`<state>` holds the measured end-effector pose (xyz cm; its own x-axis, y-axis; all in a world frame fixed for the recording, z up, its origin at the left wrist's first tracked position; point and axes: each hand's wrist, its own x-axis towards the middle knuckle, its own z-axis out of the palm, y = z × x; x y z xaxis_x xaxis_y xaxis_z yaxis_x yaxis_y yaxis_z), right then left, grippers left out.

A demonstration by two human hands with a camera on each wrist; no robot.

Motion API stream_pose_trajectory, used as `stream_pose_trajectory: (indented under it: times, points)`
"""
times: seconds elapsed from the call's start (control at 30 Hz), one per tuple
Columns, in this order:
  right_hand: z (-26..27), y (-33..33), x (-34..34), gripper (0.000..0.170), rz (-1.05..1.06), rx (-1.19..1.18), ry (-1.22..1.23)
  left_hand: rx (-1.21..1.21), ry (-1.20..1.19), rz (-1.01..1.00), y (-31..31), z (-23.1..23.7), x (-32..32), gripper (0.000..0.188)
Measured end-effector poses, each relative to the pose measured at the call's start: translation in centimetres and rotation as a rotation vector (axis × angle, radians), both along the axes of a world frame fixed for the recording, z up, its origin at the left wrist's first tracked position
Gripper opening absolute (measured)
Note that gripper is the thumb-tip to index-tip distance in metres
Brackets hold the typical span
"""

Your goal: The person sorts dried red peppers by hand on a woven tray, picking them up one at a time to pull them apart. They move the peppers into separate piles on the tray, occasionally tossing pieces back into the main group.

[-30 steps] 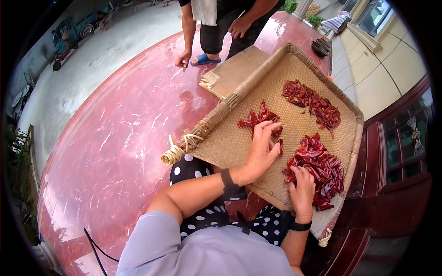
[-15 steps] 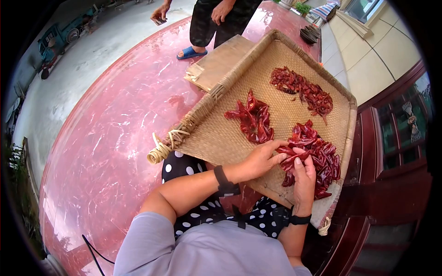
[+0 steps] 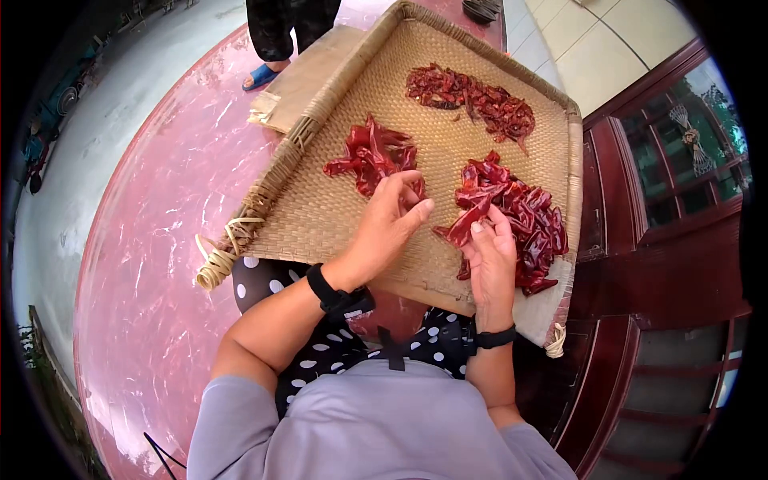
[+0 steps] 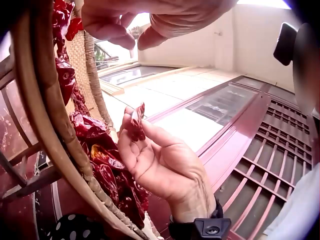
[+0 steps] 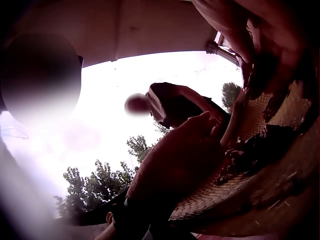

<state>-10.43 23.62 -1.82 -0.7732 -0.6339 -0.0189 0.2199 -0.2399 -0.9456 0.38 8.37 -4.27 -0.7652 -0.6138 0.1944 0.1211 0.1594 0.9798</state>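
Note:
A woven tray (image 3: 320, 208) lies tilted across the lap, bearing dried red chilies in three groups. Beside the near edge of the left pile (image 3: 368, 156) is the left hand (image 3: 380, 228); its fingers are bent loosely, and a gap with nothing in it shows between thumb and fingertips in the left wrist view (image 4: 165, 20). The right hand (image 3: 492, 264) pinches a red chili (image 3: 468, 224) in front of the large right pile (image 3: 532, 232). From the left wrist, that chili (image 4: 137, 122) stands up between thumb and fingers. The right wrist view is dark.
A third pile (image 3: 472, 100) of darker, smaller chilies lies toward the tray's far side. Flat boards (image 3: 316, 72) rest beyond its left rim. Another person's legs (image 3: 292, 28) and blue slipper (image 3: 260, 76) are further back. A dark red door (image 3: 680, 272) stands at the right.
The left hand has gone from the chilies at the right hand back to the left pile. The right hand keeps a chili pinched. The head view has shifted, moving the tray up and left in it.

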Motion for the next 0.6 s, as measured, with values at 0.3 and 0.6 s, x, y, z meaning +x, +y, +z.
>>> stream_pose_trajectory:
  times: [0.3, 0.6]
  points:
    - [0.8, 0.3, -0.2, 0.036, -0.053, 0.111, 0.109, 0.205, -0.068, -0.259, 1.1, 0.3, -0.1, 0.024]
    - [2.9, 4.6, -0.2, 0.034, 0.066, 1.089, 0.914, 0.38, 0.146, 0.189, -0.3, 1.9, 0.2, 0.07]
